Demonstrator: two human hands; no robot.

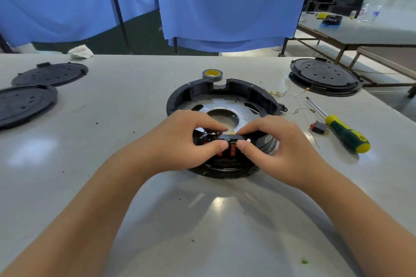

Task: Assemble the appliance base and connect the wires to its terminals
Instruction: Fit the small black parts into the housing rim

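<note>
A round black appliance base (254, 92) with a shiny metal plate (221, 108) inside sits in the middle of the grey table. At its near rim is a black switch panel with red rocker switches (233, 149). My left hand (191, 139) pinches the panel from the left, thumb in front and fingers over the top edge. My right hand (279, 144) pinches it from the right the same way. Thin loose wires (290, 94) with small gold terminals lie just right of the base. A spare red rocker switch (319, 128) lies beside them.
A green and yellow screwdriver (342, 130) lies to the right. A roll of grey tape (212, 74) stands behind the base. Two black round covers (47, 74) (24, 103) lie at far left, and stacked black covers (324, 76) at far right. Blue curtains hang behind the table.
</note>
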